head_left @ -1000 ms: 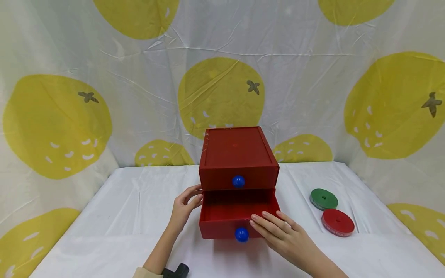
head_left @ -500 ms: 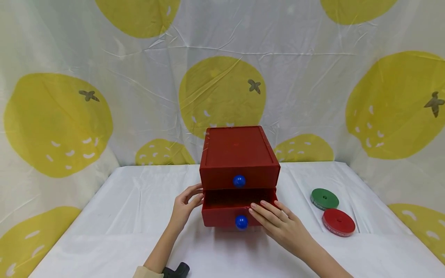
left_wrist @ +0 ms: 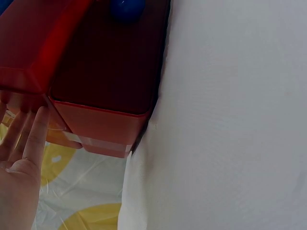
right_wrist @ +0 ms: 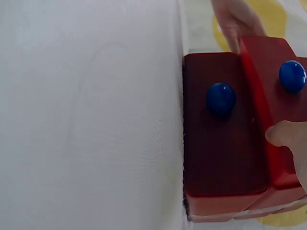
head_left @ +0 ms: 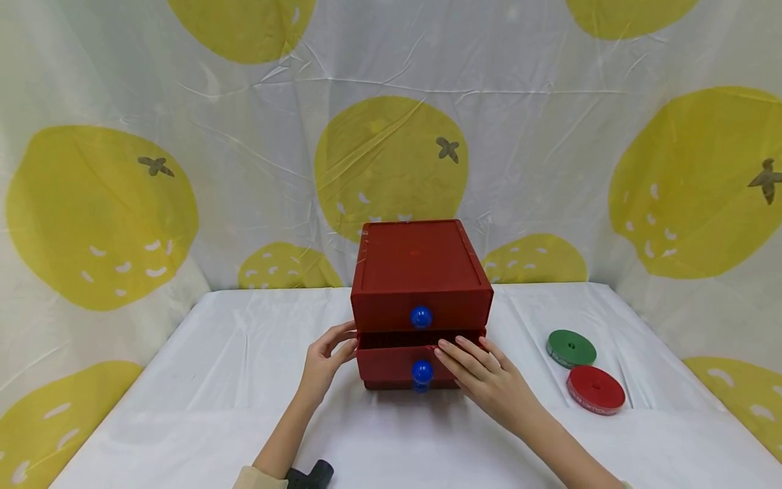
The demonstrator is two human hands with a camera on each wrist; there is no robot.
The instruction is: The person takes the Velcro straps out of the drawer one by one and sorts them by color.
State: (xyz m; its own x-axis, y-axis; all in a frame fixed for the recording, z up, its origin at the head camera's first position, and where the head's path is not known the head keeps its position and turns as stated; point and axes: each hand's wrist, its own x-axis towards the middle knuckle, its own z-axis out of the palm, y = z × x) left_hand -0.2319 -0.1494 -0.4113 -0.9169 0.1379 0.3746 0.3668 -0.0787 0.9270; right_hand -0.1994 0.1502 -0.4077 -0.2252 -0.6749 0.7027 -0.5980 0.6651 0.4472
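Head view: my straight-fingered right hand (head_left: 491, 384) has pushed the middle drawer (head_left: 387, 365) further in, seemingly nearly closed, while my left hand (head_left: 320, 365), fingers loose, touches the cabinet (head_left: 418, 258).

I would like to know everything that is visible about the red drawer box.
The red drawer box looks like plastic, with a rimmed top and three stacked drawers, each with a round blue knob. It stands upright on the white cloth. The top drawer and bottom drawer look closed; the middle drawer is partly open, its inside dark. The left hand touches the box's left side; the right hand rests on the middle drawer's front edge.
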